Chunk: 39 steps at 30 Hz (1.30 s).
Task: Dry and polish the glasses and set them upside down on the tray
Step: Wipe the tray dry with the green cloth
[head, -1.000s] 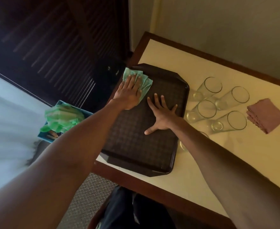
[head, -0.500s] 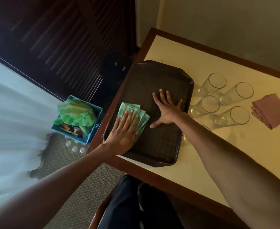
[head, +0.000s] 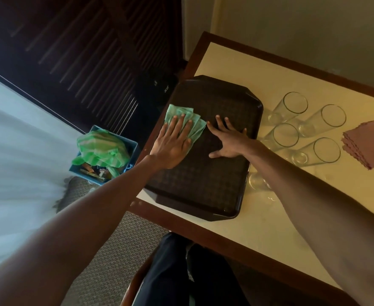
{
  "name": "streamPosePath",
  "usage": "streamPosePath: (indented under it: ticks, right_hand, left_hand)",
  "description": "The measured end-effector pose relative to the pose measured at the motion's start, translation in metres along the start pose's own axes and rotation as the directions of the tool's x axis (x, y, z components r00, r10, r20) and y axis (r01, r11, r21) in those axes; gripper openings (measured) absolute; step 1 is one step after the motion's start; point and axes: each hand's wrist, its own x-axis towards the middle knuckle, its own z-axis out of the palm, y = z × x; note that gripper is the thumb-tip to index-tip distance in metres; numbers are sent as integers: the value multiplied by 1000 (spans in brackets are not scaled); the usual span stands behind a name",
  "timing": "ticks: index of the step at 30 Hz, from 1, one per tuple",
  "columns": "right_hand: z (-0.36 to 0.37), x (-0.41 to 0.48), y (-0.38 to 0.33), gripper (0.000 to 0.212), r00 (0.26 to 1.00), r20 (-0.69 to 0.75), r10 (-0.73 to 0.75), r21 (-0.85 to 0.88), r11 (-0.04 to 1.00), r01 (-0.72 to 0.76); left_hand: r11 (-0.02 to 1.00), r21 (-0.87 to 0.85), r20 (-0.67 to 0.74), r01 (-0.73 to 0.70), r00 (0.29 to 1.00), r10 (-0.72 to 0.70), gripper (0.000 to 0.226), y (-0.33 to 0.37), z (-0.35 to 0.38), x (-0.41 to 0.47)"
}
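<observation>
A dark brown tray [head: 203, 184] lies on the left part of the cream table [head: 236, 235]. My left hand [head: 172, 144] presses flat on a folded green cloth [head: 198, 129] at the tray's left side, about halfway along. Beside it my right hand [head: 230, 142] rests flat on the tray with fingers spread and nothing in it. Several clear glasses stand upright on the table to the tray's right, among them one at the back [head: 292, 107] and one nearer [head: 320, 151]. Another glass [head: 256, 182] is partly hidden by my right forearm.
A folded purple cloth [head: 369, 143] lies to the right of the glasses. On the floor to the left stands a blue bin [head: 126, 144] holding a green bag. The table's dark wooden rim runs along the near and left edges. My legs show below the table.
My left hand slid the green cloth from the tray's far left corner to its near edge, then back up to the middle of the left side. My right hand stayed flat on the tray.
</observation>
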Motion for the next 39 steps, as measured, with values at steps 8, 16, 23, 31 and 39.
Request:
streamPosePath:
  ticks: [8, 16, 23, 31, 39]
  right_hand:
    - [1, -4, 0, 104, 998, -56, -21, -17, 1000, 20]
    - [0, -7, -3, 105, 997, -73, -16, -4, 1000, 16]
    - [-5, -20, -23, 90, 972, -237, -1, -6, 1000, 0]
    - [12, -46, -65, 78, 964, -134, -228, -17, 974, 228]
    - [17, -56, -62, 18, 938, -240, -250, -85, 968, 236]
  left_hand:
    - [956, 50, 198, -290, 941, 275, 68, 21, 21, -65]
    - [874, -285, 236, -393, 855, 461, 50, 29, 7, -88]
    - [926, -374, -149, 48, 983, -111, 25, 22, -41, -92]
    - [956, -67, 277, 286, 926, -257, 69, 30, -45, -102]
    - [938, -226, 458, 263, 878, -135, 19, 23, -64, -77]
